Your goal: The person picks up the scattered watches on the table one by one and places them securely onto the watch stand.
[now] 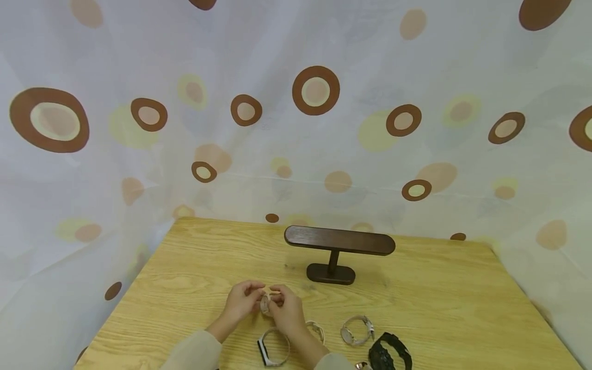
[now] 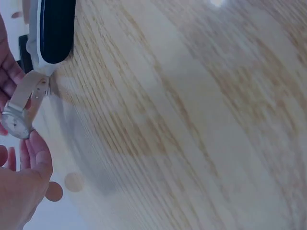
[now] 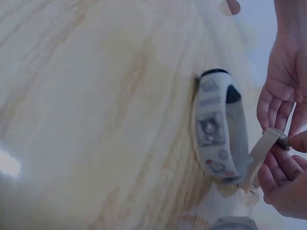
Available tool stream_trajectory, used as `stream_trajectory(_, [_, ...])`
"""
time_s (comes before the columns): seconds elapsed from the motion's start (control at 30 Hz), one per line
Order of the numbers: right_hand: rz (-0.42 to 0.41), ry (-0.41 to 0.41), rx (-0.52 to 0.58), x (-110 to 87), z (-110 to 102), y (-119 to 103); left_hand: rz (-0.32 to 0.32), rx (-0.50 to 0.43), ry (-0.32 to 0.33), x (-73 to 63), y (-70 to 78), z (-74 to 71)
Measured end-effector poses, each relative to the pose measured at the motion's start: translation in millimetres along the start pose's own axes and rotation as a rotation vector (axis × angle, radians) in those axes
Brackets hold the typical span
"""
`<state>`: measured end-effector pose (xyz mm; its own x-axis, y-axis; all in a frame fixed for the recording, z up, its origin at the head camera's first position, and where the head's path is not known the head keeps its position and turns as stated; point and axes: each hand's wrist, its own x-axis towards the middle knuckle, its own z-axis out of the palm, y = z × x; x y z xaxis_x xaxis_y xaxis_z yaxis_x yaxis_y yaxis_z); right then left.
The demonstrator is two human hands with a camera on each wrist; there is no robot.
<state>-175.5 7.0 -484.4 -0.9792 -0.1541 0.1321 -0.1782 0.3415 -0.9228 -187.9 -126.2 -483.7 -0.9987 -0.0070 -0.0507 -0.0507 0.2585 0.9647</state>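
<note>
Both hands meet at a small wristwatch with a pale beige strap (image 1: 265, 304), held up above the wooden table. My left hand (image 1: 242, 300) pinches it at the case; in the left wrist view the round light dial (image 2: 17, 125) faces outward and the strap (image 2: 22, 91) is bent into a loop. My right hand (image 1: 288, 309) grips the watch from the other side, thumb against it. Close below the hands, a white fitness band (image 1: 273, 347) with a black screen stands on its edge. Printed pictures decorate its strap (image 3: 211, 129) in the right wrist view.
A dark brown T-shaped watch stand (image 1: 339, 240) is behind the hands. Right of the right forearm lie a light watch (image 1: 316, 331), a beige watch (image 1: 357, 330) and a black watch (image 1: 388, 352). A spotted curtain (image 1: 296, 144) borders the table (image 1: 444, 288).
</note>
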Motion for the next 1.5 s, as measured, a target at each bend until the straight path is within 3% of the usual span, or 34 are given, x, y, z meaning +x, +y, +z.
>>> stream_trajectory(0.17, [0.108, -0.014, 0.192, 2.3, -10, -1, 0.068, -0.026, 0.030, -0.6, 3.7, 5.9])
stream_trajectory(0.43, [0.268, -0.010, 0.359, 1.5, -25, 1, 0.141, -0.113, 0.000, -0.5, 11.5, 13.3])
stream_trajectory(0.93, [0.292, -0.005, 0.498, -1.6, -41, 4, 0.194, -0.162, -0.025, -1.0, 20.9, 22.4])
stream_trajectory(1.17, [0.281, -0.043, 0.489, -3.3, -51, 4, 0.213, -0.187, -0.033, 0.1, 24.9, 26.4])
stream_trajectory(1.5, [0.241, -0.097, 0.407, -3.3, -69, 3, 0.249, -0.045, -0.103, 0.7, 28.4, 25.7])
